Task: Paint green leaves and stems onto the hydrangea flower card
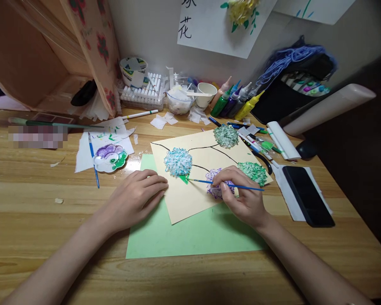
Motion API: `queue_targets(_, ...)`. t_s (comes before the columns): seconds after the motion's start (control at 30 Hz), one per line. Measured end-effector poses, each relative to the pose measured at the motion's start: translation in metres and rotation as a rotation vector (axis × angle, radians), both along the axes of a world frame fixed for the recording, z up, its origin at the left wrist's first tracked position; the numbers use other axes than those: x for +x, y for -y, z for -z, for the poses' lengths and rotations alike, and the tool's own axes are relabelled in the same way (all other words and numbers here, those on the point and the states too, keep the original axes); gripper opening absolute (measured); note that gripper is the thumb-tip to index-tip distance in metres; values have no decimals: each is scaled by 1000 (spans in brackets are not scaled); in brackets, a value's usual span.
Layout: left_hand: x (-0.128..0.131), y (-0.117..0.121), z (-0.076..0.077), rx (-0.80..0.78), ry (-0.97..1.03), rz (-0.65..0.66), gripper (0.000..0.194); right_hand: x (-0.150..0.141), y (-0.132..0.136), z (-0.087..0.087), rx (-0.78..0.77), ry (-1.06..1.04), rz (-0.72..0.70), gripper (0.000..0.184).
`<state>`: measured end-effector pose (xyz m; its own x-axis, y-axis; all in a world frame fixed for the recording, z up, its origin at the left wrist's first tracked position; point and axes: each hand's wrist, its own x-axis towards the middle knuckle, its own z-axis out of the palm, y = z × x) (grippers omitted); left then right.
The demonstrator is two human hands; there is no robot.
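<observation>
A cream sheet (190, 199) lies on a green sheet (197, 237) on the wooden table. On it are a blue paper flower (178, 162), two green flowers (226, 135) and a purple flower (213, 174), joined by black stems. My right hand (241, 197) is closed in a pinch on a thin blue paintbrush (254, 188); the brush tip touches a green leaf (184, 178) under the blue flower. My left hand (136, 197) lies flat, fingers stretched, pressing the left edge of the cream sheet.
A flower-shaped palette (110, 157) with purple and green paint and a second blue brush (93, 159) lie at the left. Paint bottles (238, 101), a marker box (144, 91), a bowl of paper scraps (178, 101) and a cup stand at the back. A black phone (307, 195) lies at the right.
</observation>
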<state>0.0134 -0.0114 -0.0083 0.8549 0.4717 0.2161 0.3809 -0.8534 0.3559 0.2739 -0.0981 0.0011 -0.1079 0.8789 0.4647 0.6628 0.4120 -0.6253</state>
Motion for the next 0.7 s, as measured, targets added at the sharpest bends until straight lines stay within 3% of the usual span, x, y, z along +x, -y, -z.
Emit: queue_targets(0.7, 1, -1, 0, 2, 2, 8, 24, 2, 0, 1, -21, -35, 37, 14)
